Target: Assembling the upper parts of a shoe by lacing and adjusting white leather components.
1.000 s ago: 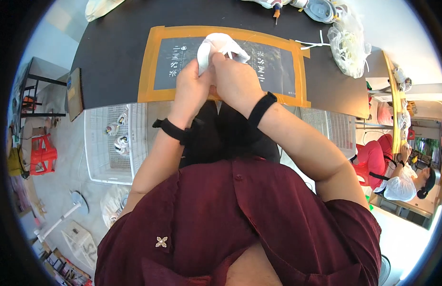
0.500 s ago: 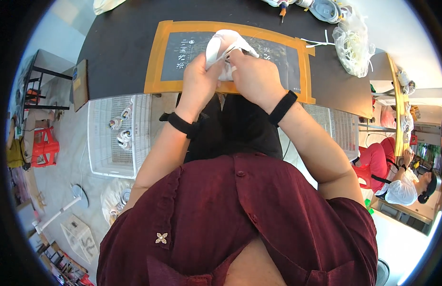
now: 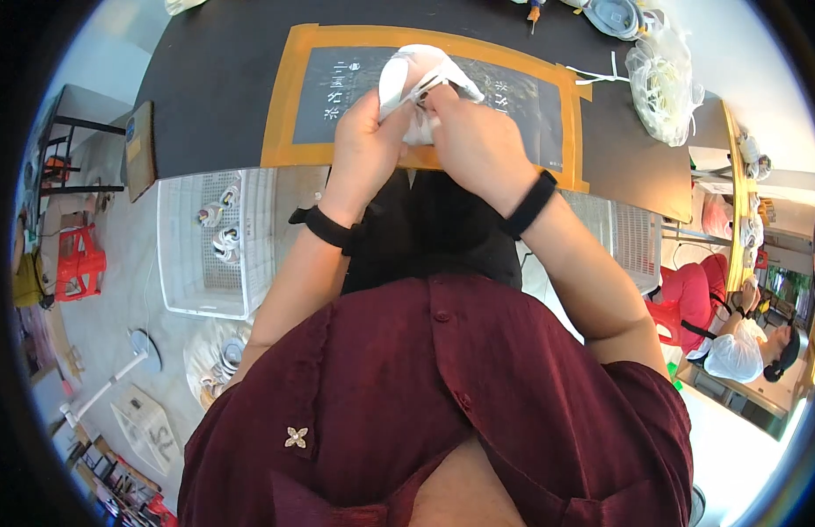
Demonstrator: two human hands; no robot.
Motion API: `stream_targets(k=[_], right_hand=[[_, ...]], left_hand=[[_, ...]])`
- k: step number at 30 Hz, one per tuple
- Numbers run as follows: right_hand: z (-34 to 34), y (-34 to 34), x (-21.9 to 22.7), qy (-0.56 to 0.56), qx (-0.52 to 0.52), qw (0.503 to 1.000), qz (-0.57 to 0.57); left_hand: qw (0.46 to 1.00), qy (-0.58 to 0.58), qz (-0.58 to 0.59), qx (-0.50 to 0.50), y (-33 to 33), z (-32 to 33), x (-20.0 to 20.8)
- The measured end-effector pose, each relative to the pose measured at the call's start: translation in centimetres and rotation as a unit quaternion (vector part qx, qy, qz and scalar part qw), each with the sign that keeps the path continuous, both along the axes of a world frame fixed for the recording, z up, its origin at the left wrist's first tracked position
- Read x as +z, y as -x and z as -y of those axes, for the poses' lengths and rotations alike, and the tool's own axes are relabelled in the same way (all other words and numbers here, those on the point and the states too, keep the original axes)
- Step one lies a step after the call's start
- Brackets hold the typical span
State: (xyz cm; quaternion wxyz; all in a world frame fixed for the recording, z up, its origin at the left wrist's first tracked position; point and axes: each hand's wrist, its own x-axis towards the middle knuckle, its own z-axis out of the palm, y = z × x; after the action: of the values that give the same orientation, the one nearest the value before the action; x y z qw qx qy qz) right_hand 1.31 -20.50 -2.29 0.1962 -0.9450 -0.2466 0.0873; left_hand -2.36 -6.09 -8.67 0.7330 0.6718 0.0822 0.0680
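A small white shoe (image 3: 392,81) with a pale pink inside is held just above the table's near edge, over a dark mat (image 3: 548,114) bordered with orange tape. My left hand (image 3: 365,145) grips its left side, thumb pressed against the front. At the front opening, my right hand (image 3: 482,140) pinches a thin white lace (image 3: 432,77), its fingertips partly hidden behind the hand. Below the fingers, the lower part of the shoe shows between both hands. Each wrist wears a black band.
A clear bag of white laces (image 3: 662,92) lies on the table's right, near loose laces (image 3: 596,76) and a grey shoe (image 3: 614,16). White crates (image 3: 174,277) stand below; the left one holds shoes (image 3: 225,244). Far right, another person (image 3: 732,351) sits working.
Both hands keep their hold on the shoe, and the right fingers have shifted slightly at its opening. The whole view has tilted a little.
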Motion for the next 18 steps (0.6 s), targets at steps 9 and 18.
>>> stream_targets(k=[9,18], right_hand=[[5.5,1.5,4.9,-0.263,0.055,0.957,0.107],[2.8,-4.2,6.5,-0.224,0.288,0.930,0.045]], left_hand=[[0.983,0.152,-0.015,-0.105,0.9,-0.8,2.2],[0.872,-0.392,0.254,-0.144,2.0,0.8,6.4]])
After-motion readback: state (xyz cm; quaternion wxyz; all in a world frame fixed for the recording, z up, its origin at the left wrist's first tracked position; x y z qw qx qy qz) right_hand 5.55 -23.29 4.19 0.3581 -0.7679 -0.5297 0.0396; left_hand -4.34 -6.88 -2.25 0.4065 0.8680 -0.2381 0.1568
